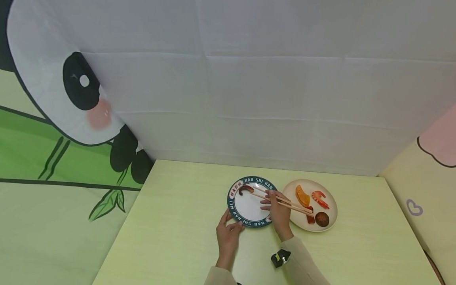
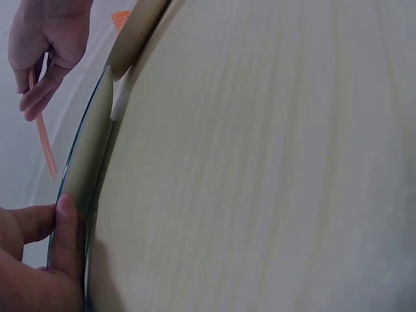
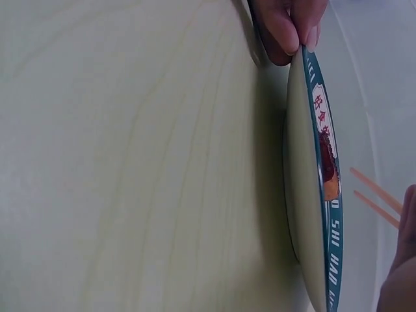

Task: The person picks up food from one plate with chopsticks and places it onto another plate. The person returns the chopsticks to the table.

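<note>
A white plate with a dark green lettered rim (image 1: 249, 224) sits on the table. My left hand (image 1: 228, 236) pinches its near left rim between thumb and fingers. Chopsticks (image 1: 261, 196) are held in my right hand (image 1: 280, 211), over the plate's right side. Their tips point at a curled dark-brown food piece with an orange end (image 1: 246, 189) at the plate's upper left. In the right wrist view the tips stand slightly spread, a little apart from that curled piece (image 3: 328, 169). Part of the right rim is hidden behind my right hand.
To the right stands a beige plate (image 1: 333, 202) holding an orange wedge-like piece (image 1: 302, 196), a shrimp (image 1: 320, 198), a dark red piece (image 1: 310, 217) and a brown mushroom (image 1: 322, 219). A white cloth wall (image 1: 256, 99) rises behind the pale yellow table (image 1: 171, 229).
</note>
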A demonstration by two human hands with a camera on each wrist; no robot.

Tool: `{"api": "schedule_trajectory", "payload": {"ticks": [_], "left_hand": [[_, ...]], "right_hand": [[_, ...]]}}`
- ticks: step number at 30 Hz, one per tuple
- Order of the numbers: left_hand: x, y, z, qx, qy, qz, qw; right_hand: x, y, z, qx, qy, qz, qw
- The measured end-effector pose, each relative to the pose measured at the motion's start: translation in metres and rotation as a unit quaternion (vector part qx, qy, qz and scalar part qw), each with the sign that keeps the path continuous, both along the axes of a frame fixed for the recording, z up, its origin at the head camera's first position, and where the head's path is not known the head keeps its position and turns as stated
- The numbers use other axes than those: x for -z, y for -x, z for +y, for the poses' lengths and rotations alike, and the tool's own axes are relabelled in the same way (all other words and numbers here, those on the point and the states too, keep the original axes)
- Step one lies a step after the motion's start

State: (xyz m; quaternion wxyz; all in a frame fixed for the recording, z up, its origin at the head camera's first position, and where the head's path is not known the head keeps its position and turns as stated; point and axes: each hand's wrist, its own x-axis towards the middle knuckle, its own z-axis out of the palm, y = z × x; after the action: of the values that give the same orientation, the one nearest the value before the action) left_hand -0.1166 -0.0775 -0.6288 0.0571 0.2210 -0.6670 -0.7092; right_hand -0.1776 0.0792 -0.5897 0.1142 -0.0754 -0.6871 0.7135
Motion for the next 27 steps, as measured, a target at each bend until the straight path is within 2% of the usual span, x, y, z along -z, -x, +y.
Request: {"api": "schedule_trajectory", "payload": {"ticks": [4, 15, 21, 24, 27], "left_hand": [[0.0, 0.0, 0.0, 0.0, 0.0, -0.004, 1.0], [-0.001, -0.001, 0.001, -0.003, -0.005, 0.013, 0.9999], [-0.001, -0.001, 0.0, -0.002, -0.006, 0.01, 0.9999], [-0.001, -0.001, 0.0, -0.001, -0.005, 0.01, 0.9999], [-0.001, -0.001, 0.001, 0.001, -0.005, 0.009, 1.0]], "right_hand": [[0.001, 0.001, -0.001, 0.001, 0.006, -0.002, 1.0], [0.0, 0.004, -0.005, 0.003, 0.005, 0.007, 1.0], [0.002, 0.007, -0.007, 0.005, 0.007, -0.009, 1.0], [-0.003, 0.006, -0.008, 0.002, 0.004, -0.017, 1.0], [-0.016, 0.001, -0.011, -0.002, -0.001, -0.017, 1.0]]}}
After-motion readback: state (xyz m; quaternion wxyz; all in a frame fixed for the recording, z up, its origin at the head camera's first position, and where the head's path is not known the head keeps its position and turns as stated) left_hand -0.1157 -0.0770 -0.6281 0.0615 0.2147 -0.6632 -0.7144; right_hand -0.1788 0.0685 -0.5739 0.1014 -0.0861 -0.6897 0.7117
